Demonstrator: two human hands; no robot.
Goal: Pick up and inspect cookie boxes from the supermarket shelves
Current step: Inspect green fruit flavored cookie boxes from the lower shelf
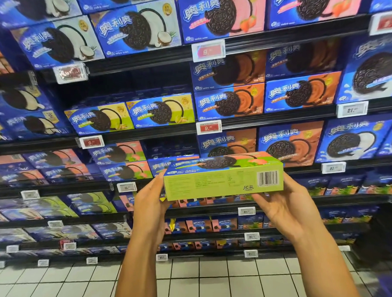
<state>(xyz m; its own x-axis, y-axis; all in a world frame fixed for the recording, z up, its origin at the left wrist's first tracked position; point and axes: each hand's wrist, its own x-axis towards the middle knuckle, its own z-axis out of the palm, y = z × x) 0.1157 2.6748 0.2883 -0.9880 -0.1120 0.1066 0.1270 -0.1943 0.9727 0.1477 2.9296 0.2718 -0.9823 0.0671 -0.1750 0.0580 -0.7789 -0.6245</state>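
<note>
I hold one cookie box [224,181] level in front of the shelves, at chest height. Its green side panel with small print and a barcode faces me; the blue, green and pink front with a dark cookie picture faces up. My left hand [149,203] grips the box's left end, thumb on the near edge. My right hand [284,202] holds the right end from below, fingers curled under the bottom edge. The box's underside is hidden.
Dark supermarket shelves [144,134] filled with blue cookie boxes rise ahead, with price tags [208,127] on each shelf edge. More boxes of the same pink-green kind [120,152] stand left of my hands. White floor tiles [61,291] lie below.
</note>
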